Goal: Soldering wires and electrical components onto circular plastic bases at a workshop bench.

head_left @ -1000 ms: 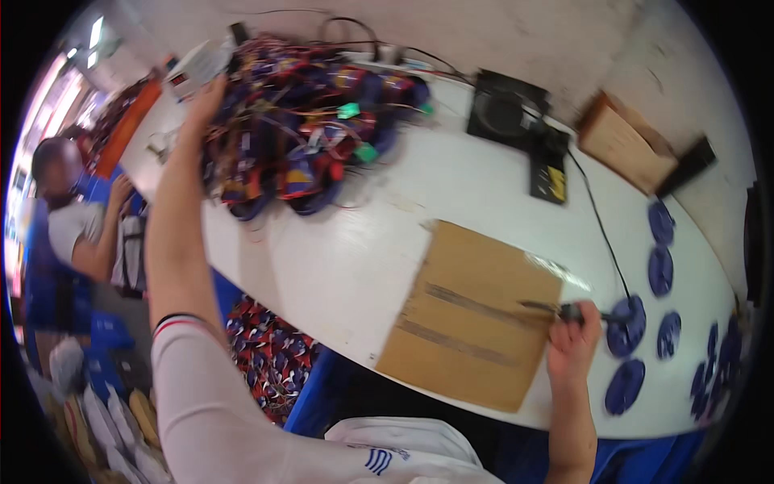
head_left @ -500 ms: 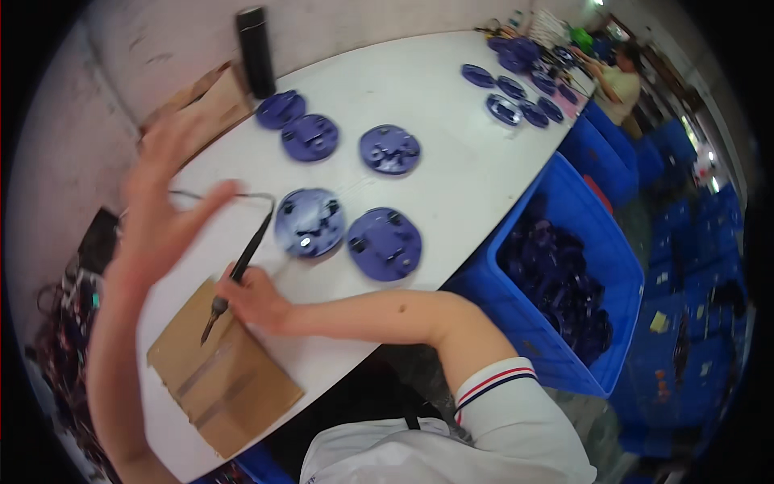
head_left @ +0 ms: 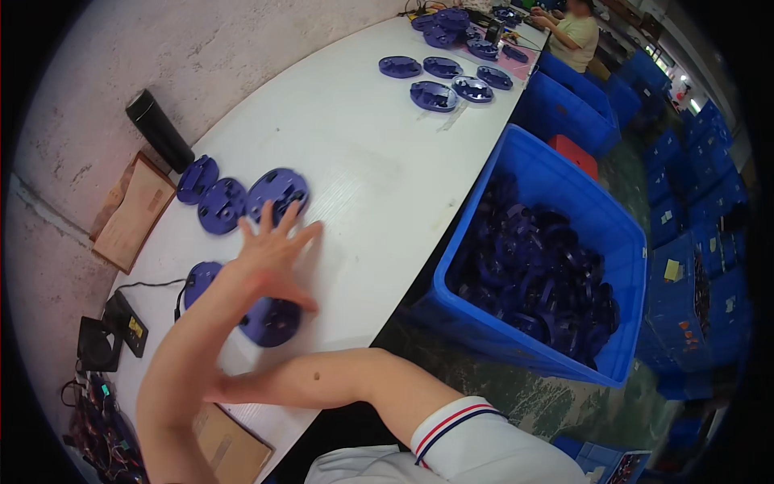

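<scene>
My left hand (head_left: pixel 276 252) reaches forward, fingers spread and empty. Its fingertips are over the near edge of a round purple plastic housing (head_left: pixel 278 187) with black parts on it. Under my left wrist and palm lie two more purple housings, one (head_left: pixel 201 281) on the left and one (head_left: pixel 270 324) nearer me, both partly covered. My right hand (head_left: pixel 214 390) is mostly hidden behind my left forearm. It still grips the soldering iron, whose black cord end (head_left: pixel 178 305) rises beyond that forearm; the tip is out of sight. Below lies a piece of brown cardboard (head_left: pixel 234 448).
Two purple housings (head_left: pixel 220 206) touch beside a black bottle (head_left: pixel 160 131) and cardboard box (head_left: pixel 133 214). A small black device (head_left: pixel 127 324) stands left. Blue bin (head_left: pixel 447 298) full of dark purple parts is right of the table. Farther off, more housings (head_left: pixel 434 95) and a person (head_left: pixel 574 40).
My view has shifted to the right. My left hand has moved from above the table's left side to the far purple housing. My left forearm now crosses in front of my right hand and the iron.
</scene>
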`<action>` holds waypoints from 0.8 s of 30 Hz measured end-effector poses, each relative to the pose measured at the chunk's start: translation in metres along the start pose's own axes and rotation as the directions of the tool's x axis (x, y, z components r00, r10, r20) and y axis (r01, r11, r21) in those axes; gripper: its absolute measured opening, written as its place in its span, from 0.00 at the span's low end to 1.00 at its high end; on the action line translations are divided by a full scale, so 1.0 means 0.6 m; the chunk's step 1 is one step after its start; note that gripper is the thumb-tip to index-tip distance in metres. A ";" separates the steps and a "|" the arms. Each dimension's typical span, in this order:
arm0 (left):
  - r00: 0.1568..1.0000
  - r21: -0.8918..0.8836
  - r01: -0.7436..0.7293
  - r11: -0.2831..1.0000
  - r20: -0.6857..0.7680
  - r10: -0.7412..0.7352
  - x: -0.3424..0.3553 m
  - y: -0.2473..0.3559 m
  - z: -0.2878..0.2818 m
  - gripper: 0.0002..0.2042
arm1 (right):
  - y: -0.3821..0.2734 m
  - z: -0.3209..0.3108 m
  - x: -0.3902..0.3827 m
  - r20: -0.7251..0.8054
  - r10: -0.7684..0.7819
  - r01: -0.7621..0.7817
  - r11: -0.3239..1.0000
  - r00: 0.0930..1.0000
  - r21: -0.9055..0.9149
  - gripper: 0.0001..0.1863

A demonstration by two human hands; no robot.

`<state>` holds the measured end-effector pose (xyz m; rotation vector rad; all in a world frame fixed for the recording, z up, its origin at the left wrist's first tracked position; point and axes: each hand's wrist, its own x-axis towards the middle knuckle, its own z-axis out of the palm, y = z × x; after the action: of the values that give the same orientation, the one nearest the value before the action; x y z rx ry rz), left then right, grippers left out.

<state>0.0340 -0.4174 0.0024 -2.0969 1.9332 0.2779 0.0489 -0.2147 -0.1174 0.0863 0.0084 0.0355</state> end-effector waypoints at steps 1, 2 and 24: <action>0.999 0.049 -0.007 0.999 -0.039 0.009 -0.005 -0.001 -0.003 0.48 | -0.010 0.015 -0.002 -0.009 -0.067 0.068 0.989 0.998 0.131 0.09; 0.999 0.057 -0.004 0.998 -0.042 0.007 -0.004 -0.009 -0.028 0.48 | -0.023 0.033 -0.003 0.000 -0.067 0.066 0.989 0.998 0.129 0.09; 0.871 -0.416 0.014 0.909 -0.442 -0.216 0.698 0.127 -0.251 0.44 | -0.152 0.119 -0.020 -0.064 -0.168 0.080 0.730 0.984 -0.679 0.38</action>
<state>-0.0115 -0.8664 0.0037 -2.7638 2.1390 0.1427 0.0411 -0.3120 -0.0542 -0.6571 0.1235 -0.0941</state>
